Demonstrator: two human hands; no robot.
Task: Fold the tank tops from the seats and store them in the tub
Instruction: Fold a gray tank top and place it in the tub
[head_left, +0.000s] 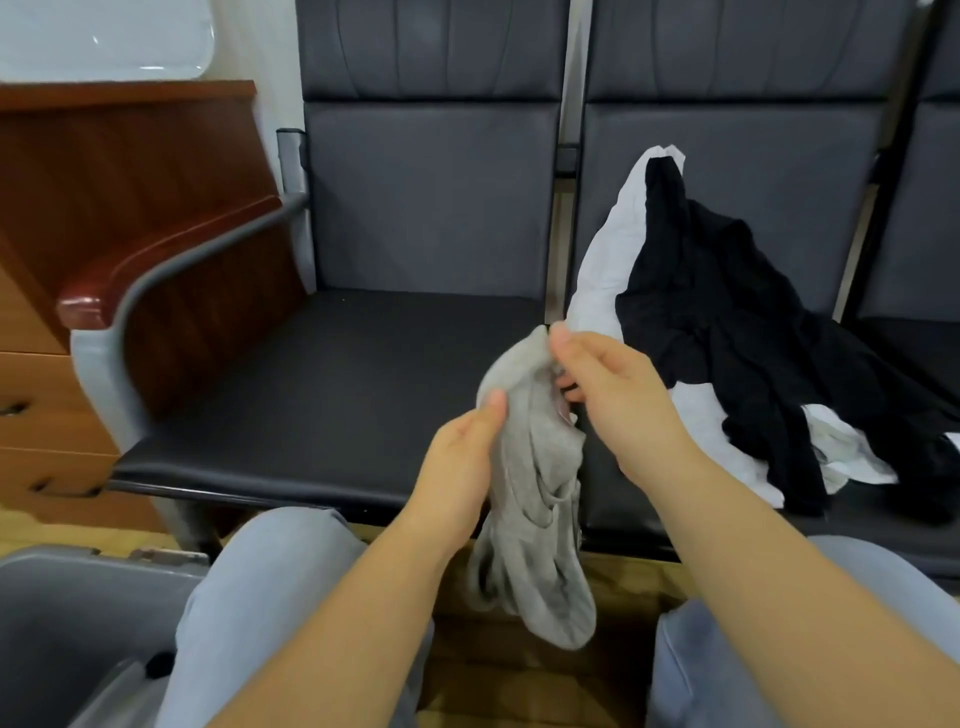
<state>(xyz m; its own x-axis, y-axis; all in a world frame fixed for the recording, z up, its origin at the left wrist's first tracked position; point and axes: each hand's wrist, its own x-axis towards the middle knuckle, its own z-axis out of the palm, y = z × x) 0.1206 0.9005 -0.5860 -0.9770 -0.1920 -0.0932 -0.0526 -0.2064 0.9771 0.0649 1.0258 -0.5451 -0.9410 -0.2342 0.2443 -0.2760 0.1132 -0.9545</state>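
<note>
Grey tub (78, 623) sits at 8 o'clock, beside the person's left knee. Left seat (332, 374) bears no garment. Left hand (457, 467), near centre, grips the grey tank top (524, 519), thumb pressed on the cloth. The garment hangs bunched, clear of the seats. Right hand (618, 395) pinches its upper edge. At 3 o'clock, black tank top (727, 312) lies over white tank top (597, 260) on the right seat (727, 156).

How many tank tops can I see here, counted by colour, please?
Grey cotton tank top, gripped by both the left hand and the right hand: 1
Black tank top, on the seat: 1
White tank top, under the black one: 1
Total: 3
</note>
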